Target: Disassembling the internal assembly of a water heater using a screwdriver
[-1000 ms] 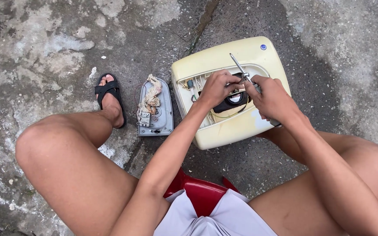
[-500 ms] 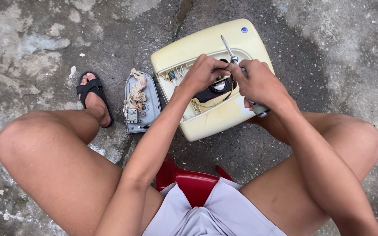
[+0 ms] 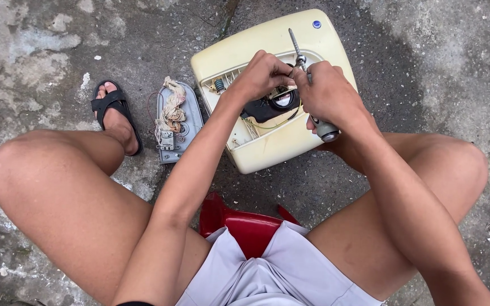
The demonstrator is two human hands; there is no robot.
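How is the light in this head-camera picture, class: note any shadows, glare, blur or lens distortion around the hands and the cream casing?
Head view: soft, even daylight; only faint shadow under the cream casing and legs; no strong glare, just a slight sheen on the screwdriver shaft; left hand and right hand look sharp; wide-angle stretch enlarges the knees at the edges.

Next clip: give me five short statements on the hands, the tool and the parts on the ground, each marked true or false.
1. The right hand holds a screwdriver. True.
2. The left hand rests on the sandal. False: it is over the opened cream casing, at the tool's shaft.
3. A grey cover with wires lies between sandal and casing. True.
4. The casing sits on a wooden table. False: it lies on concrete ground.
5. The stool is blue. False: it is red.
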